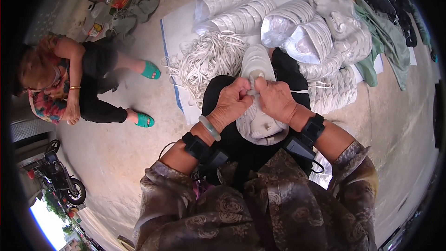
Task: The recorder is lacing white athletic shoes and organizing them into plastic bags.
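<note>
A pale, white knitted shoe upper (253, 123) lies lengthwise across my black-clad lap, its far end showing several ridged layers. My left hand (233, 101) pinches its middle from the left side, thumb and fingers closed. My right hand (278, 102) is closed on the same spot from the right, so the two hands nearly meet. Whether a lace runs between the fingertips is too small to make out. Just beyond my left knee, a tangled heap of white shoelaces (209, 58) sits on a pale sheet (179, 28).
Stacks of nested white uppers (237, 7), some in clear plastic (304, 42), lie ahead and to the right. Green cloth (388, 42) lies beyond them. At left sits another person (76, 74) in green slippers. A motorbike (60, 176) stands at lower left.
</note>
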